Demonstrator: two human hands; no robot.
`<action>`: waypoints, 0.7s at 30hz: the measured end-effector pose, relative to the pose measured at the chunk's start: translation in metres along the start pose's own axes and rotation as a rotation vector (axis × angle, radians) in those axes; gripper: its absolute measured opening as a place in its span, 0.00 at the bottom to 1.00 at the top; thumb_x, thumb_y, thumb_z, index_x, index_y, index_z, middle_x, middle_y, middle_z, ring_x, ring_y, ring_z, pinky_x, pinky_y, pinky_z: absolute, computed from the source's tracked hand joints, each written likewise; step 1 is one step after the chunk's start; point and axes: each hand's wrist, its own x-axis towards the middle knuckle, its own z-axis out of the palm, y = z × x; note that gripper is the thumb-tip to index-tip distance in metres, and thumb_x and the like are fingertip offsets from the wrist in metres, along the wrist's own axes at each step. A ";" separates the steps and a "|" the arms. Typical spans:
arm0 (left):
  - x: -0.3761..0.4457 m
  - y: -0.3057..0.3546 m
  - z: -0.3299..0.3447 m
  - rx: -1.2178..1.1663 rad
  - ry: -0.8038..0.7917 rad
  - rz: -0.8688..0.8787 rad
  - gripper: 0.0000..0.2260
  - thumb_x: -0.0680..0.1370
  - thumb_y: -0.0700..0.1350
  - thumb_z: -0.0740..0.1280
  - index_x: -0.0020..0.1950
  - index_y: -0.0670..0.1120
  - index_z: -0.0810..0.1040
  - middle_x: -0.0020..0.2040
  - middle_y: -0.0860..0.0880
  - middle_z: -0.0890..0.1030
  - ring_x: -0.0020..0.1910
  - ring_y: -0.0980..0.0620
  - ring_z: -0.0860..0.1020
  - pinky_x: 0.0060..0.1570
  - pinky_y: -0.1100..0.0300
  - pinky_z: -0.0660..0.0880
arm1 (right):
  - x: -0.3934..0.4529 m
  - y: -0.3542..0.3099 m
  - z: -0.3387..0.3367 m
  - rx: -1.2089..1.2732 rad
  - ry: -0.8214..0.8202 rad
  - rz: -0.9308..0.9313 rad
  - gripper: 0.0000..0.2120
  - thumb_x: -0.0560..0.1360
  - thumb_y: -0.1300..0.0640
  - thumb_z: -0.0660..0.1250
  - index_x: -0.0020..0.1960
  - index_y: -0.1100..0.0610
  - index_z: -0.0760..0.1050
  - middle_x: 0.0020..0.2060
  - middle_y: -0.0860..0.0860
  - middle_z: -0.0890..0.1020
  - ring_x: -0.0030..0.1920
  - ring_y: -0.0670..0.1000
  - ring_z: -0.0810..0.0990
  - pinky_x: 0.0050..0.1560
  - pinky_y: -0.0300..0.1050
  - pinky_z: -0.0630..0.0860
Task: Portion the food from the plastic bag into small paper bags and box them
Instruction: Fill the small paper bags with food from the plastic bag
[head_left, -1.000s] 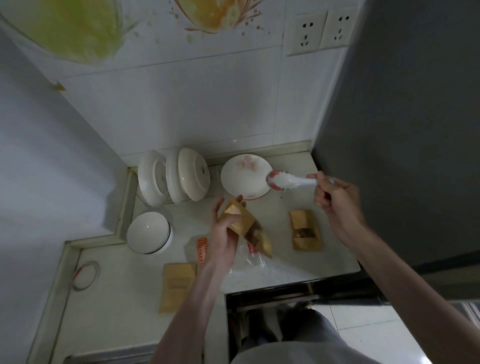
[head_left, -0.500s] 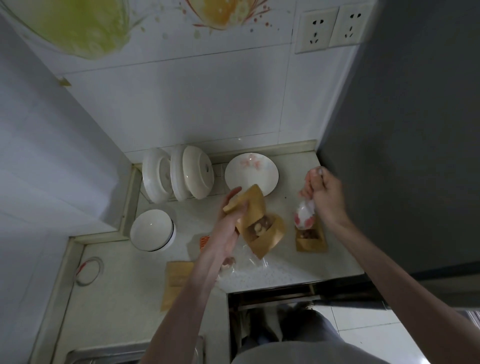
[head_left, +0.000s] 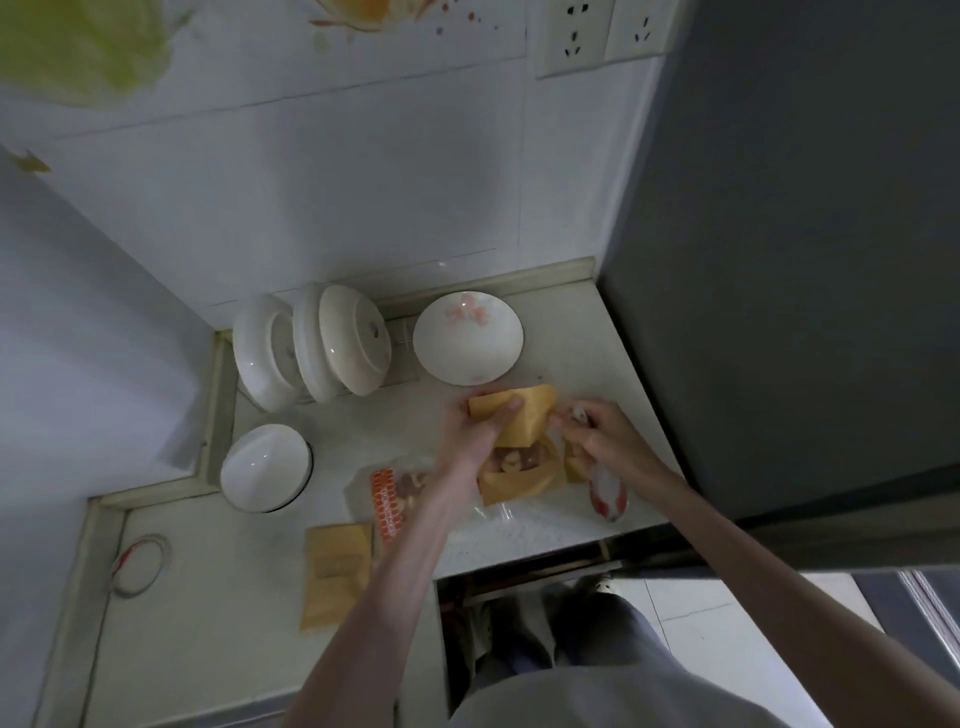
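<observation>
Pale stone counter (head_left: 571, 338) in a tiled kitchen corner, a dark cabinet side on the right, wall sockets above. At the back stand upright white plates (head_left: 311, 348) in a rack, a flowered dish (head_left: 467, 338), and a white bowl (head_left: 266, 467) to the left.

Left hand (head_left: 478, 431) pinches the top flap of a small paper bag (head_left: 519, 452), thumb pressed on the flap, fingers curled behind it. The bag's mouth is open and pieces of food show inside. Right hand (head_left: 597, 436) is curled round the handle of a red-and-white ceramic spoon (head_left: 608, 493), its bowl end pointing down toward the counter edge, and its fingertips meet the flap's right edge.

The clear plastic bag (head_left: 395, 493) with orange print lies under the left forearm, some food apparently left in it. A flat unfilled paper bag (head_left: 335, 571) waits nearer the viewer.

Judgement: one bag is filled and about to be folded shut; at least one more needs filling. No box is in view, so boxing is not yet begun.
</observation>
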 end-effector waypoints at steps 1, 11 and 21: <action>0.001 -0.005 0.006 0.006 -0.021 -0.014 0.06 0.70 0.44 0.78 0.44 0.51 0.84 0.41 0.52 0.86 0.40 0.55 0.82 0.34 0.62 0.78 | -0.002 0.006 -0.002 -0.050 0.022 0.001 0.12 0.76 0.56 0.67 0.45 0.67 0.76 0.23 0.44 0.72 0.24 0.43 0.70 0.26 0.37 0.66; 0.002 -0.085 0.056 0.190 -0.127 -0.159 0.04 0.77 0.46 0.70 0.50 0.53 0.80 0.46 0.55 0.82 0.44 0.60 0.80 0.39 0.63 0.79 | -0.007 0.090 -0.031 -0.315 0.307 0.128 0.06 0.75 0.57 0.68 0.47 0.57 0.82 0.40 0.48 0.80 0.42 0.47 0.78 0.41 0.39 0.72; 0.017 -0.114 0.093 0.313 -0.149 -0.236 0.01 0.76 0.38 0.69 0.46 0.41 0.81 0.43 0.41 0.82 0.43 0.47 0.79 0.52 0.41 0.78 | 0.023 0.142 -0.062 -0.302 0.389 0.328 0.06 0.74 0.57 0.67 0.47 0.57 0.82 0.41 0.53 0.83 0.43 0.52 0.80 0.42 0.44 0.74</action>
